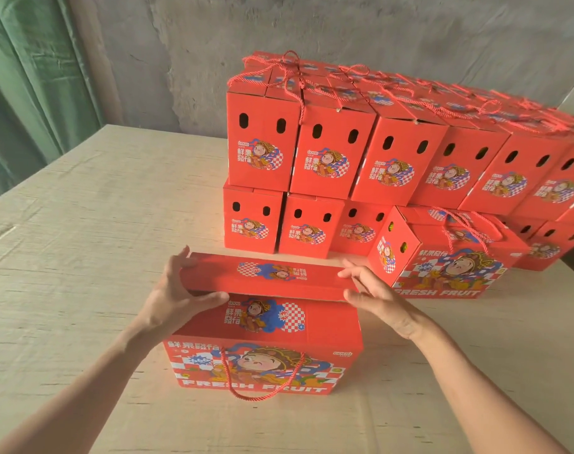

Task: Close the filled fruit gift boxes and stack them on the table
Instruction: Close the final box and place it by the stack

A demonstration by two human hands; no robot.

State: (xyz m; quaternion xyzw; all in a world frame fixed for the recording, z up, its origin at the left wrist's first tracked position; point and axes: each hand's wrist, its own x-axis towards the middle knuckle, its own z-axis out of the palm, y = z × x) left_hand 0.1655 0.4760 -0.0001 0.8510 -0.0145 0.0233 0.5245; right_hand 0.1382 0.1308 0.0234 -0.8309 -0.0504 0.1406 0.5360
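- Both forearms are stretched forward from the lower corners of the view and converge on the gift box (262, 358). One of the hands is set at each end of its top flap (266, 276).
- Left hand (177, 290): the flap's left end is pinched, with fingers laid over the far side and the thumb pressed along the near edge.
- Right hand (377, 299): the flap's right end is grasped likewise, with fingertips on top and the thumb at the near edge.
- The gift box is stood upright on the bench (82, 224). Its long axis is run left to right, and the "FRESH FRUIT" face is turned toward the wearer.
- The top flap is held along the same axis, over the box's rear upper edge. Whether it is fully seated cannot be told.
- A red rope handle (262, 385) is hung in a loop down the gift box's near face.
- Behind the gift box, a stack of closed boxes (370, 149) is ranged in two tiers, with the holed end faces turned forward.
- Behind and right of the gift box, a single box (442, 267) is set at an angle, just before the stack.
- Far left of the gift box, a green curtain (27, 77) is hung.
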